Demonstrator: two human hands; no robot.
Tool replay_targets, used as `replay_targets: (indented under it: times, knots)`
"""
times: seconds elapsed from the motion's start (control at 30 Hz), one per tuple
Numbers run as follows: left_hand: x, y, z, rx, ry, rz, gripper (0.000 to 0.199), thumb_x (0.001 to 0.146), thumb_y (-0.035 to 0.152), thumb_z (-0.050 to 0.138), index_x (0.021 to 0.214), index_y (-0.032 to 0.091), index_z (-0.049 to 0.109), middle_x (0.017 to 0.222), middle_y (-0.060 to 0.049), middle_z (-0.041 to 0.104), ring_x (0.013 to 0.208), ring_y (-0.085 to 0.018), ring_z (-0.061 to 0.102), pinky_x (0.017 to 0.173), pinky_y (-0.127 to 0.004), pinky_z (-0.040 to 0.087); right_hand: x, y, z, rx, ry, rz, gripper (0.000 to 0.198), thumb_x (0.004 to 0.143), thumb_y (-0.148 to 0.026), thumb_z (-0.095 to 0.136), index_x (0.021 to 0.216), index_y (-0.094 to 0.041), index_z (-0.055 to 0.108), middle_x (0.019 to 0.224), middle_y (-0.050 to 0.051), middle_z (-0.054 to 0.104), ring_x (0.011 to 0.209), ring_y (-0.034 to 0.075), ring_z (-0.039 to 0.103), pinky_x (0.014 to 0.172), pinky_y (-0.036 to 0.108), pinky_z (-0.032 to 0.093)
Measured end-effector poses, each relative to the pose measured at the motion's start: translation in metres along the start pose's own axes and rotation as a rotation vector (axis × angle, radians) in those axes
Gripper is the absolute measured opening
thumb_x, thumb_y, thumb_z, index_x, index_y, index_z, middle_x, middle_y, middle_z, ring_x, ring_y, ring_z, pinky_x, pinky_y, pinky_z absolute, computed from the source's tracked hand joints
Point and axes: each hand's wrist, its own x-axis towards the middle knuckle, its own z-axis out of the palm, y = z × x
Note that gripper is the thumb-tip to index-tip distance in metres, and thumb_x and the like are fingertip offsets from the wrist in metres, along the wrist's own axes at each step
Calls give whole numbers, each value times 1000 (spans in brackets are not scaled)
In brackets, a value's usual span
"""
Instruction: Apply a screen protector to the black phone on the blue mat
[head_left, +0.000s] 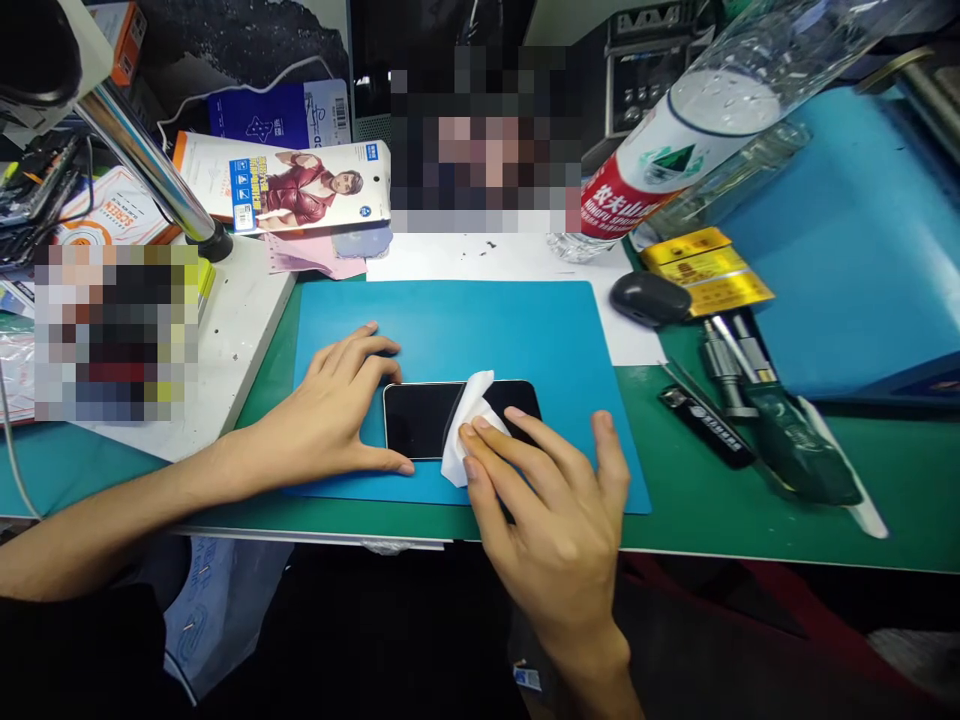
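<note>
A smartphone [416, 420] with a dark glass face lies flat on a blue mat [442, 320], its long side running left to right. My left hand [341, 400] steadies its left end, thumb at the near edge and index finger at the far corner. Pinched in the fingertips of my right hand [555, 510] is a folded white wipe [466, 440], which rests across the middle of the screen. My right little finger sticks out to the side. The wipe and my right fingers cover part of the phone's right half.
A lamp post [146, 165] rises from a white board [244, 320] at left. Behind the mat lies a printed package [322, 185]. On the right are a water bottle [645, 160], a black mouse [650, 298], a yellow box [709, 275], a black lighter [705, 427] and a green-handled tool [806, 445].
</note>
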Motion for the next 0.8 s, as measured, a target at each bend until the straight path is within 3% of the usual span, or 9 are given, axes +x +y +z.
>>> replay_targets:
  times: [0.5,0.67,0.8]
  knots:
    - [0,0,0,-18,6,-3,77,75,73,88,126,26,54,160,-18,49,166,-45,26,131,-72,30,-6,1,-1,-30,25,-7,26,97,-13,73,121,-19,75,115,6,85,117,30,78,128,65,39]
    - [0,0,0,-8,9,2,78,76,73,88,127,26,53,161,-19,47,166,-45,25,131,-72,29,-6,-11,3,43,-12,-48,27,98,-15,72,125,-16,74,120,6,84,120,27,77,132,60,36]
    - [0,0,0,-18,10,-1,78,74,73,89,126,26,54,160,-19,49,166,-46,26,131,-72,30,-8,0,-2,23,1,-49,24,97,-14,75,121,-18,75,116,4,85,120,28,77,133,63,33]
